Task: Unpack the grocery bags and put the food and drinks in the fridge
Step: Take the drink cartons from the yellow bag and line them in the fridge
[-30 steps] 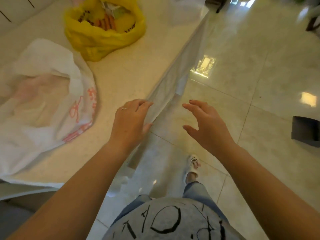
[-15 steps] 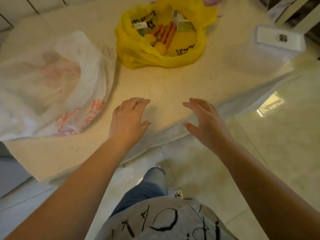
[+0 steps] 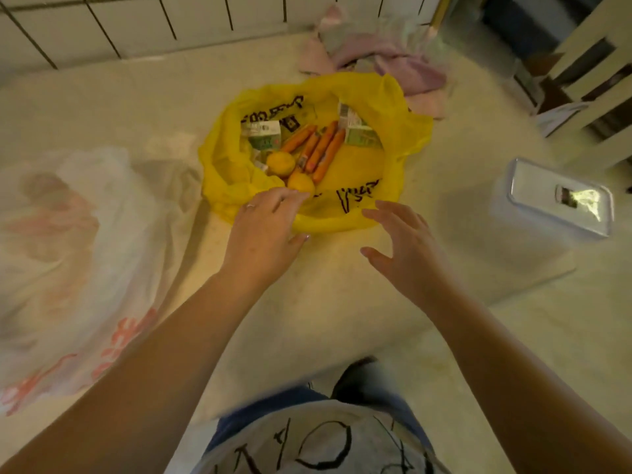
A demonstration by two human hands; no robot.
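A yellow plastic bag [image 3: 386, 107] lies open on the pale counter [image 3: 113, 107]. Inside it are several carrots [image 3: 321, 148], two lemons [image 3: 280, 163] and two green-and-white cartons [image 3: 263, 134]. My left hand [image 3: 265, 230] reaches over the bag's near rim, fingers relaxed, fingertips close to the nearer lemon [image 3: 301, 183], holding nothing. My right hand [image 3: 400, 244] hovers above the counter just in front of the bag's near right edge, fingers spread and empty. A white plastic bag with red print [image 3: 65, 254] lies slumped at the left.
A clear lidded container [image 3: 561, 203] stands at the counter's right end. Pink cloths [image 3: 383, 53] are bunched behind the yellow bag, against the tiled wall [image 3: 136, 25]. A white chair [image 3: 595, 73] stands beyond the counter at the far right.
The view has turned from the floor toward the counter. Both hands have moved forward to the yellow bag, the left now over its near rim.
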